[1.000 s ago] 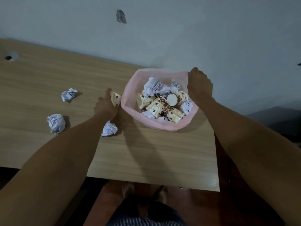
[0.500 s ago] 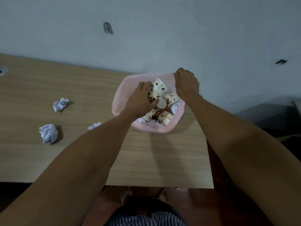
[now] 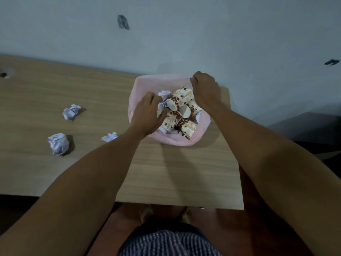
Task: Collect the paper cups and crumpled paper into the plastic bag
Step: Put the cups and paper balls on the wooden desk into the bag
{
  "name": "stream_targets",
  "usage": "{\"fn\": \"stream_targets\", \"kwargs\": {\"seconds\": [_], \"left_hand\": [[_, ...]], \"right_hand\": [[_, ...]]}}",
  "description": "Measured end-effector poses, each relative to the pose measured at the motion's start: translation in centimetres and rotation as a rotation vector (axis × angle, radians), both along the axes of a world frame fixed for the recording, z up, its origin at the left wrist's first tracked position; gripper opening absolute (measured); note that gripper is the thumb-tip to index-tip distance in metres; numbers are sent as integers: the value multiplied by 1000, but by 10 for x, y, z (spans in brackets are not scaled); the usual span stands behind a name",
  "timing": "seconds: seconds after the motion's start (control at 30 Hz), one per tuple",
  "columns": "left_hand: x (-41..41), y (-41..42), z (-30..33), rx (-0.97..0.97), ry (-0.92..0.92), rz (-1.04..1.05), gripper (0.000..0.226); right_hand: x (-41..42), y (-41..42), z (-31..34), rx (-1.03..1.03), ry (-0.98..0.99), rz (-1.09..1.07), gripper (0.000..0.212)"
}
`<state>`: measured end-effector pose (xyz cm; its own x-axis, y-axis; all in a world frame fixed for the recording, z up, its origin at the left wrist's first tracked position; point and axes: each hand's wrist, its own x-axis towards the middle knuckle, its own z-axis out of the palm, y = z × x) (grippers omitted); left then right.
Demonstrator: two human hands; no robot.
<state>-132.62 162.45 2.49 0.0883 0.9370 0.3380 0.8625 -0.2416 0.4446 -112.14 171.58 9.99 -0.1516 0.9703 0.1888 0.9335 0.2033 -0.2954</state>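
From the head camera, a thin pink plastic bag [image 3: 177,142] sits open on the far right part of the light wooden table [image 3: 175,172], heaped with cream paper cups printed with brown coffee beans [image 3: 181,108] and some crumpled white paper. The right hand [image 3: 205,89] is fisted on the bag's far rim, pinching it up, while the left hand [image 3: 147,115] reaches into the bag's mouth, fingers curled loosely over the cups; whether it grips anything cannot be told. Three crumpled white paper balls lie on the table left of the bag: one far [image 3: 71,111], one near the left edge [image 3: 58,144], one small beside the left forearm [image 3: 109,137].

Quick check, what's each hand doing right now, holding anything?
Left hand: over the pink plastic bag, fingers curled among the paper cups; whether it grips anything cannot be told.
Right hand: closed on the bag's far rim.
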Motion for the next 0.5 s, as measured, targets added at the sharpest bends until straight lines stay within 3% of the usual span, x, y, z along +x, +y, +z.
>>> {"fn": "stream_targets", "kwargs": {"seconds": [0.1, 0.27, 0.43, 0.5], "left_hand": [[-41, -34, -5, -99, 1, 111, 34], [-99, -87, -22, -390, 178, 317, 55], [-114, -108, -48, -816, 61, 331, 84], [-110, -111, -62, -802, 35, 311, 69]], "right_hand": [[-6, 1, -2, 14, -19, 19, 30], [-16, -1, -13, -12, -6, 20, 30], [-23, -7, -19, -14, 1, -10, 30], [-24, -9, -19, -13, -2, -19, 30]]}}
